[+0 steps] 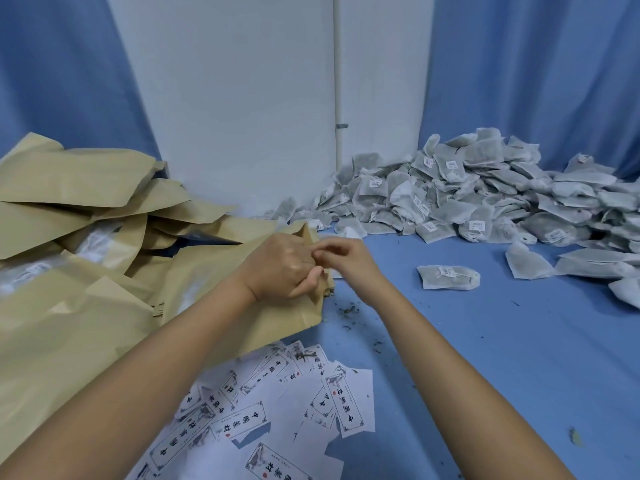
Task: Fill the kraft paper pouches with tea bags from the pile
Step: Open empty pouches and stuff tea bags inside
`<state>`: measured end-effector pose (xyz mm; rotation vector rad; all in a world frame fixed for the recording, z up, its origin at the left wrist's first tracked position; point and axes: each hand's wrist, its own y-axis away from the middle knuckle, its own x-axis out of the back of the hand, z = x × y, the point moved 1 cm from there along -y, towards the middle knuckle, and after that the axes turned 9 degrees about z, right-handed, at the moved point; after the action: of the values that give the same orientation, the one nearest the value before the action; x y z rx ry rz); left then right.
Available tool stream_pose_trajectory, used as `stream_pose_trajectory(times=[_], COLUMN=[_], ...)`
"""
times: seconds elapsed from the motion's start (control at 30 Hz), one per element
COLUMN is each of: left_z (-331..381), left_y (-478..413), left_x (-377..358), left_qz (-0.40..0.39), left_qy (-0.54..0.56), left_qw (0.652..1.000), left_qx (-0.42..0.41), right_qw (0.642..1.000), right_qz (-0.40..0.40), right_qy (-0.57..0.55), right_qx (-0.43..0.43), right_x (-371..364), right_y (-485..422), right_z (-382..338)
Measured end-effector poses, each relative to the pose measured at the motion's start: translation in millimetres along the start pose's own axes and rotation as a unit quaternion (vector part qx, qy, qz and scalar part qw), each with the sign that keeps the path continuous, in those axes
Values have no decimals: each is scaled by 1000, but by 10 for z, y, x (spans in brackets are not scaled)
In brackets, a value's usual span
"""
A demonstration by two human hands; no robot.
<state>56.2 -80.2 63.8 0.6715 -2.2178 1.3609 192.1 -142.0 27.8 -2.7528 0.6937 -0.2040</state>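
Left hand [284, 268] grips the open top edge of a kraft paper pouch [291, 323]: thumb on the near side of the mouth, fingers curled over the rim. Pouch lies flat-ish under the left wrist, mouth facing right, bottom end running back toward the person along the forearm.

Right hand [346, 259] is right at the same mouth, fingertips meeting the left fingers at the rim. Its fingers are curled and blurred, so can't tell if they pinch the pouch edge, a tea bag, or nothing.

Relative to the grip:
- Tea bag pile [485, 195]: right and beyond, well apart from both hands, heaped against the blue curtain [536, 64] and white wall [242, 98].
- Single tea bag [448, 277]: lies flat to the right of the right hand, clear of the pile, not touched.
- Heap of kraft pouches [86, 188]: left and beyond, overlapping; the held pouch sits at its right edge. Some show clear windows.
- Printed labels [277, 410]: scattered nearer the person, between the forearms, partly tucked under the held pouch.
- Loose tea crumbs [346, 310]: just below the grip, on the blue table surface [519, 358].
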Motion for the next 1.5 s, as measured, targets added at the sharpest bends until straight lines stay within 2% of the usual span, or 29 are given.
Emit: stream_pose_trajectory(times=[0.03, 0.07, 0.1, 0.13, 0.2, 0.27, 0.37, 0.43, 0.5, 0.53, 0.57, 0.63, 0.67, 0.7, 0.73, 0.77, 0.8, 0.83, 0.87, 0.9, 0.97, 1.03, 1.07, 1.13, 1.2, 1.3, 1.5], left_z=[-2, -1, 7, 30, 139, 300, 416, 392, 353, 330, 300, 215, 194, 200, 222, 239, 272, 314, 350, 378, 427, 474, 486, 493, 497, 474, 489], left_y=[-14, -40, -74, -114, -180, -187, -140, -132, -129, -82, 12, 304, 459, 599, 707, 802, 862, 907, 960, 1020, 1129, 1210, 1257, 1333, 1401, 1443, 1421], left_x=[18, 28, 25, 3, -99, -262, -412, -426, -374, -345, -331, -323, -313, -311, -323, -351, -390, -443, -486, -516, -556, -582, -606, -609, -604, -572, -567], left_qz=[4, 9, 14, 16, -2, -48, -111, -125, -138, -140, -129, -55, -6, 40, 75, 106, 151, 198, 240, 253, 238, 243, 251, 259, 255, 236, 261], left_qy=[-8, -8, -1, 9, 44, 94, 131, 128, 101, 87, 73, 29, -2, -25, -15, 61, 205, 362, 468, 502, 467, 434, 434, 437, 445, 444, 440], left_qw=[1000, 1000, 1000, 1000, 999, 993, 984, 983, 984, 986, 989, 984, 959, 907, 823, 711, 579, 448, 351, 314, 335, 356, 360, 362, 368, 383, 385], left_qx=[7, 12, 12, 6, -23, -51, -46, -50, -54, -35, 5, 165, 283, 419, 562, 692, 775, 793, 775, 766, 783, 791, 787, 781, 775, 775, 768], right_qw=[997, 993, 993, 991, 955, 931, 960, 967, 959, 943, 918, 857, 829, 804, 782, 760, 744, 736, 739, 748, 777, 827, 853, 880, 889, 892, 900], right_qz=[80, 119, 104, 36, -92, -114, -96, -68, -27, 7, 40, 97, 124, 148, 169, 188, 201, 207, 206, 206, 223, 259, 277, 314, 334, 328, 316], right_qy=[-9, 11, 11, -18, -154, -201, -42, -24, -128, -206, -287, -427, -473, -507, -535, -559, -575, -579, -571, -554, -505, -416, -360, -273, -232, -230, -198], right_qx=[4, -18, -61, -127, -238, -281, -258, -246, -251, -261, -270, -272, -272, -272, -271, -272, -277, -283, -292, -302, -303, -276, -257, -227, -212, -210, -227], right_x=[86, 104, 127, 135, 77, -12, -93, -91, -61, -31, 10, 80, 90, 76, 36, -21, -83, -148, -209, -259, -304, -264, -229, -142, -72, -45, -15], right_y=[-10, -3, -8, -1, 29, 2, -75, -131, -164, -182, -207, -236, -239, -229, -199, -151, -105, -63, -10, 45, 136, 232, 262, 297, 302, 287, 297], right_z=[74, 114, 159, 161, 111, 47, -53, -59, -55, -52, -24, 85, 163, 251, 340, 428, 523, 624, 708, 786, 940, 1028, 1048, 1075, 1072, 1096, 1195])
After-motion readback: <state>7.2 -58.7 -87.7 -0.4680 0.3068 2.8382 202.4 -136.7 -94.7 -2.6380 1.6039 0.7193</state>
